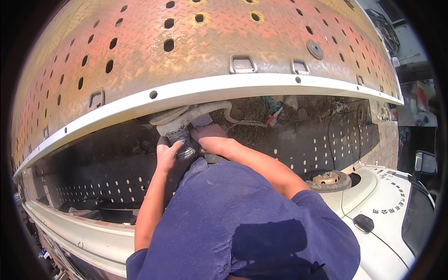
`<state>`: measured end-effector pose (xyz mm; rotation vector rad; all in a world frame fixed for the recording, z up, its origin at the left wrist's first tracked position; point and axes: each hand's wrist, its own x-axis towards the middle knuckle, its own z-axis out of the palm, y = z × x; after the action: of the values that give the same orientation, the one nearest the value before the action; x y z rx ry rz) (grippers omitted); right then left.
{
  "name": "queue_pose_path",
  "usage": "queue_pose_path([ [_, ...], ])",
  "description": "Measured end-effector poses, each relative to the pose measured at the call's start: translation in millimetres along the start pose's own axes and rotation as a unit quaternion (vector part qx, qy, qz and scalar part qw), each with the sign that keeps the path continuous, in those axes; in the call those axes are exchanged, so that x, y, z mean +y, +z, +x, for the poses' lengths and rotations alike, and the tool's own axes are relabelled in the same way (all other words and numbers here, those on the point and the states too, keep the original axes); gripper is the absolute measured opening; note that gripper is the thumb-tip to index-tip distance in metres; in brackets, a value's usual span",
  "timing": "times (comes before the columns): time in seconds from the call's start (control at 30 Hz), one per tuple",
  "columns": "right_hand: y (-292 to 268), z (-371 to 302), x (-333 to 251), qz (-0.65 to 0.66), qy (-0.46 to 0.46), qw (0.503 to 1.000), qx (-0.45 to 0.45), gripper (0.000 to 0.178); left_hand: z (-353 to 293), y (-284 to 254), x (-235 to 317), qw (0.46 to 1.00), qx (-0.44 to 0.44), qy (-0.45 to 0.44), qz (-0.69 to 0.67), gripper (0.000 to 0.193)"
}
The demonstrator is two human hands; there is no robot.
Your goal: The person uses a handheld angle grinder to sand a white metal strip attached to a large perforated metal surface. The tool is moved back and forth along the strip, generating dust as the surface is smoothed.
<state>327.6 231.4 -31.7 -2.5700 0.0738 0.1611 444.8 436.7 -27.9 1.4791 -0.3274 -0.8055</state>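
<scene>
A dusty grey-white power sander (173, 127) with a wide round pad is held against the side of the flatbed, just under its white edge rail (224, 87). My left hand (167, 154) wraps the near end of its body, thumb on top. From the other side my right hand (208, 136) closes on the tool, its fingertips hidden. A pale dusty hose (212, 108) runs off the sander to the right and bends down. Beside my right hand shows a small whitish flat piece (202, 120); I cannot tell what it is.
Above stretches the rusty red-orange flatbed (210, 44) with holes and metal loops. A perforated dark panel (116, 186) lies below. To the lower right stand a wheel (328, 180) and a white truck cab (387, 196). Cloth scraps (274, 105) and a dark cable (329, 140) lie at right.
</scene>
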Motion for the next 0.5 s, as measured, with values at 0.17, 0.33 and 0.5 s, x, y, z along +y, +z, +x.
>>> queue_pose_path([
  [0.17,-41.6,-36.6,-6.9,0.073,0.079,0.992,-0.070,0.041,3.6,28.2,15.5,0.998,-0.045,-0.023,0.023,0.064],
  [0.33,-42.8,-81.1,34.9,0.014,0.168,0.982,-0.084,0.023,15.4,85.4,11.6,0.992,-0.089,-0.060,0.070,0.050],
  [0.5,-46.0,-133.9,94.4,-0.077,0.187,0.979,-0.032,0.033,35.9,146.8,-14.1,0.967,-0.171,-0.156,0.106,0.060],
])
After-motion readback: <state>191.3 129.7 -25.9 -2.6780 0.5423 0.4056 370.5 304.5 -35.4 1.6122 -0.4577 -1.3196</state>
